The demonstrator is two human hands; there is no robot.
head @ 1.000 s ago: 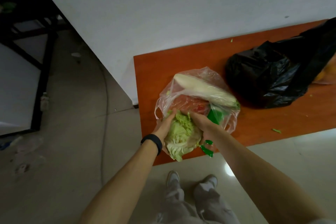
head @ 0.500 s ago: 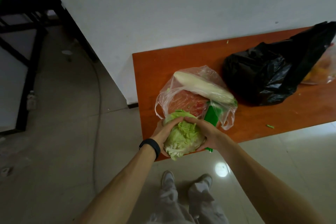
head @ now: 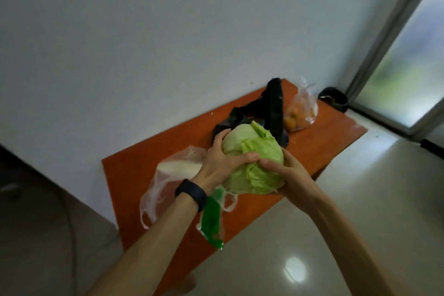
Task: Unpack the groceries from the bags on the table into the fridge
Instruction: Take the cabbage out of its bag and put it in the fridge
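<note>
At the left end of the desk a clear plastic bag lies slack and open, with a long white radish inside it. A green plastic piece droops over the front edge just beside the bag. Next comes the left hand, a dark wristband on its wrist, fingers spread and curled over the left side of the cabbage with the thumb laid across its front. The cabbage is out of the bag, carried above the middle of the desk near the front edge, and its outer leaves are loose and ruffled. The right hand cups it from below and from the right, so both hands are clamped on the one head. The step in hand looks like carrying this first vegetable off to the fridge, which is not in view. The next move probably calls for turning away from the desk while keeping the two-handed hold, since loose leaves could tear off. Behind the cabbage a black bag slumps toward the back edge, and a bag of oranges sits near the far right corner, both apparently not yet unpacked. Beyond the desk a dark object sits on the floor beside a glass door. Nothing visible blocks the carry.
</note>
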